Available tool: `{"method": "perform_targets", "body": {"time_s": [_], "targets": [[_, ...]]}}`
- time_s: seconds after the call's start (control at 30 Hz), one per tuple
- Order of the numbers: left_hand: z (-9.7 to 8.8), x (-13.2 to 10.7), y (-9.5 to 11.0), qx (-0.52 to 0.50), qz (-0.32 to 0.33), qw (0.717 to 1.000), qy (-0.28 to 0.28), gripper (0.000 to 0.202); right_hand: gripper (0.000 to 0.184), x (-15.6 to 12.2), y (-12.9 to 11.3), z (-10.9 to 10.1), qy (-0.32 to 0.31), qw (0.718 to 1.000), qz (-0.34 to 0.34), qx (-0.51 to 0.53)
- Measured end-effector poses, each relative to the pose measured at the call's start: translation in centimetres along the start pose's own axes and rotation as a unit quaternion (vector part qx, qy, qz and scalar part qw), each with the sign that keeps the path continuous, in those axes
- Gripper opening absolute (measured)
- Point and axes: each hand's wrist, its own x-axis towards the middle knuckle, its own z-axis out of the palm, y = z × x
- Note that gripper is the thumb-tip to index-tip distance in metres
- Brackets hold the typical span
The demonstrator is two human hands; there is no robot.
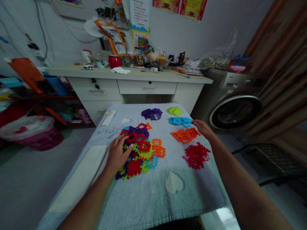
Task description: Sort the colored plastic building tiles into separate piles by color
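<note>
My left hand (117, 152) rests on the left side of a mixed pile of plastic interlocking tiles (141, 147), thumb apart from the other fingers. That pile holds red, purple, orange, lime and blue tiles. My right hand (202, 127) reaches to the right end of a pile of blue tiles (179, 121), fingers stretched out; its fingertips touch or nearly touch that end. Around it lie piles of lime tiles (175, 111), orange tiles (185, 135) and red tiles (197, 156). Purple tiles (151, 113) sit at the far middle of the cloth-covered table (141, 201).
A white oblong object (109, 118) lies at the table's far left. Behind stands a white desk (148, 87) with jars, a red cup (114, 61) and papers on top. At right is a washing machine (235, 108); at left, a pink bin (35, 134).
</note>
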Motion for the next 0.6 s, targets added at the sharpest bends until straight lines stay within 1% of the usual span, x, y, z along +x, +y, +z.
{"method": "perform_targets", "body": {"time_s": [0.07, 0.13, 0.27, 0.43, 0.6], "targets": [[0.0, 0.0, 0.0, 0.001, 0.001, 1.000, -0.001, 0.045, 0.035, -0.3, 1.2, -0.3, 0.012, 0.998, 0.038, 0.038], [0.0, -0.1, 0.0, 0.002, 0.001, 1.000, 0.000, 0.045, 0.035, -0.7, 2.1, -0.1, 0.015, 0.996, 0.059, 0.064], [0.1, 0.0, -0.1, 0.005, -0.003, 1.000, -0.002, 0.045, 0.035, -0.8, 3.1, 1.2, -0.005, 0.994, 0.061, 0.089], [0.0, 0.0, -0.2, 0.006, -0.002, 1.000, -0.002, 0.045, 0.032, -0.3, 3.2, 2.0, -0.022, 0.995, 0.055, 0.079], [0.0, -0.1, -0.1, 0.002, -0.004, 1.000, -0.003, 0.046, 0.030, -0.4, 2.5, 1.7, -0.035, 0.996, 0.052, 0.063]]}}
